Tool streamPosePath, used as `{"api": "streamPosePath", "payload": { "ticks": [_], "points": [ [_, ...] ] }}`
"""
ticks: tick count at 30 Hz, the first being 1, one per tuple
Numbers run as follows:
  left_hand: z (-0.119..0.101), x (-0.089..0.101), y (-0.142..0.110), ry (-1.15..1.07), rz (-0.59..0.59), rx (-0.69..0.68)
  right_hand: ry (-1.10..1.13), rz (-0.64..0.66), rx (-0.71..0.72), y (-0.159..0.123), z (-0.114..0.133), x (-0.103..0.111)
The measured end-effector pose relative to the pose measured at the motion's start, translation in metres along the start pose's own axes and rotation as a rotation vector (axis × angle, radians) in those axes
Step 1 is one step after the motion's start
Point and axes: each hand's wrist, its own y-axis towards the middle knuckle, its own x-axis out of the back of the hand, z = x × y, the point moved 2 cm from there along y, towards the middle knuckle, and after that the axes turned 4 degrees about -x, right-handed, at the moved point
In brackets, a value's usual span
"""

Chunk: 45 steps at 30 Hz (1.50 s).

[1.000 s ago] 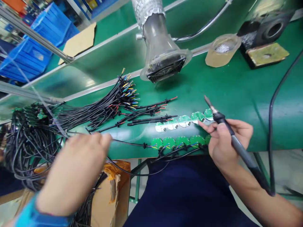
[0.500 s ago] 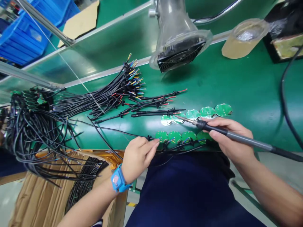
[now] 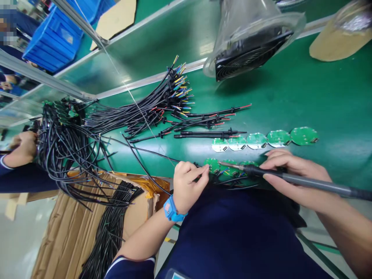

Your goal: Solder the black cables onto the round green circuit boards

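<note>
My right hand [image 3: 293, 170] grips a soldering iron [image 3: 308, 180] like a pen, its tip pointing left over the front row of round green circuit boards. My left hand [image 3: 190, 182], with a blue wrist strap, is closed in a pinch on the end of a black cable [image 3: 154, 152] at the leftmost front circuit board [image 3: 212, 164]. My fingers hide the cable's very end. Coloured wires and black cables lie at the other front boards, partly behind the iron. Behind them stretches a second row of boards [image 3: 257, 140].
Black cables with bare coloured ends [image 3: 139, 104] lie behind on the left, beside a tangled cable pile [image 3: 66, 147]. A fan in clear plastic [image 3: 252, 50] and a yellowish container [image 3: 337, 38] stand at the back. A cardboard box [image 3: 69, 217] holds cables below. Another person's hand [image 3: 21, 149] is far left.
The soldering iron's tip has moved from the back row of boards to the front row, near my left fingertips. My left hand keeps its pinch. The view has shifted, and another person's hand now shows.
</note>
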Motion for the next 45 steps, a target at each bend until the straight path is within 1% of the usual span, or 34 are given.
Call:
{"api": "streamPosePath", "payload": {
  "ticks": [4, 13, 16, 22, 27, 29, 32, 36, 38, 42, 45],
  "points": [
    [-0.001, -0.004, -0.002, 0.034, 0.012, -0.023, -0.083, 0.015, 0.002, 0.004, 0.004, 0.001],
    [-0.002, -0.009, 0.0, 0.071, 0.041, -0.039, -0.177, 0.017, -0.047, 0.007, 0.008, 0.001],
    [-0.003, -0.009, 0.001, 0.121, 0.075, -0.052, -0.201, 0.018, -0.056, 0.007, 0.007, 0.001],
    [-0.006, -0.007, 0.004, 0.219, 0.12, -0.135, -0.178, 0.013, -0.069, 0.004, 0.003, 0.002],
    [-0.008, -0.002, 0.003, 0.305, 0.203, -0.186, -0.169, 0.029, -0.077, 0.004, 0.002, 0.001],
    [-0.009, 0.003, 0.001, 0.294, 0.211, -0.174, -0.162, 0.035, -0.074, 0.005, 0.002, 0.0],
    [-0.009, 0.012, -0.002, 0.199, 0.228, -0.165, -0.17, 0.031, -0.062, 0.005, 0.003, 0.001],
    [-0.008, 0.02, -0.006, 0.15, 0.255, -0.258, -0.182, 0.027, -0.06, 0.005, 0.004, 0.002],
    [-0.009, 0.021, -0.006, 0.159, 0.265, -0.293, -0.172, 0.025, -0.076, 0.004, 0.004, 0.002],
    [-0.01, 0.017, -0.004, 0.148, 0.27, -0.283, -0.154, -0.03, -0.131, 0.001, 0.0, 0.003],
    [-0.011, 0.014, -0.004, 0.13, 0.261, -0.277, -0.128, -0.035, -0.135, -0.001, -0.003, 0.003]
  ]
}}
